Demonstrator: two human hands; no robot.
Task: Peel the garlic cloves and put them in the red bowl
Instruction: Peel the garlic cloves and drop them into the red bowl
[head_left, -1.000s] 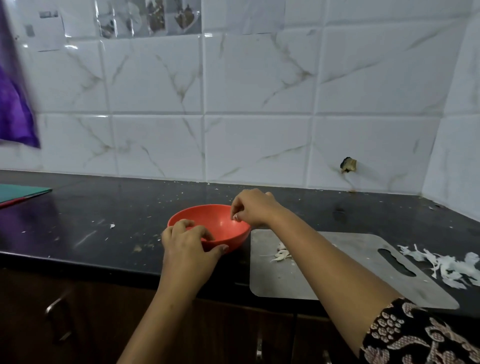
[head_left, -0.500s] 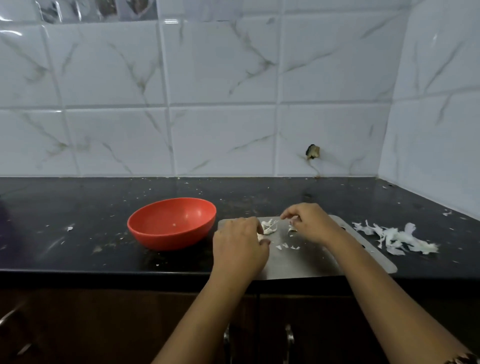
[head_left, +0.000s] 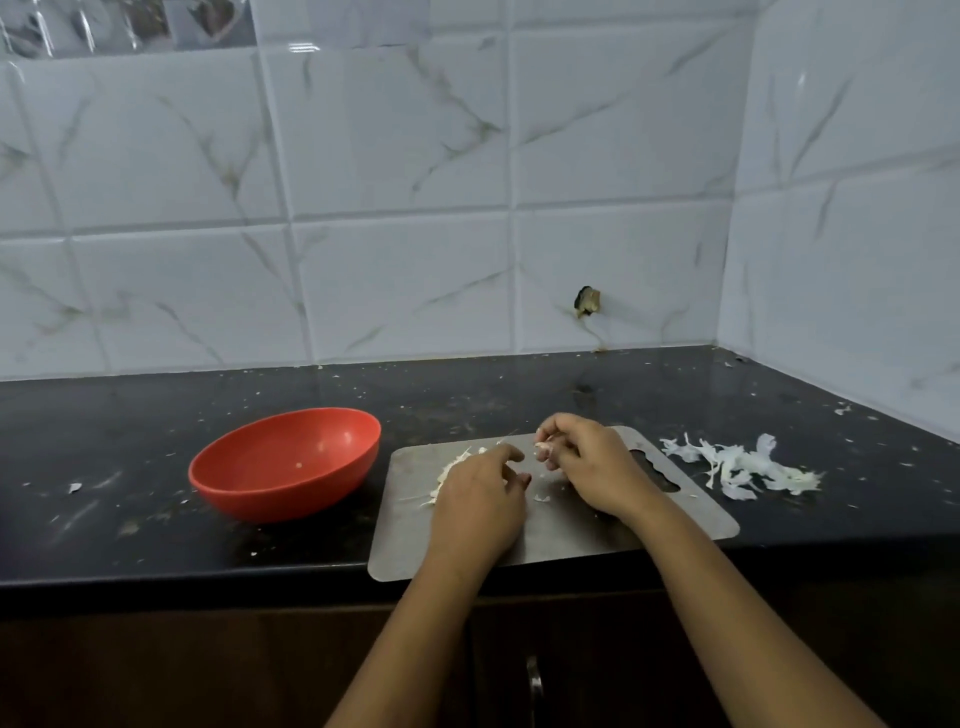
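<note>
1. The red bowl (head_left: 249, 499) holds only one or two pale bits; I judge much peeling remains.
2. The right hand (head_left: 589, 470) pinches a small garlic clove (head_left: 544, 446) above the steel board (head_left: 566, 532).
3. The left hand (head_left: 478, 501) is half curled beside it, over pale pieces (head_left: 454, 464); whether it grips any, I cannot tell.

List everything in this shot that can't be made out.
Head view only:
- Pale bit pinched in the right hand: too small to tell clove from skin.
- Garlic pile on the board: mostly hidden by the left hand; its grip unclear.
- Speck in the bowl: too small to identify.
</note>
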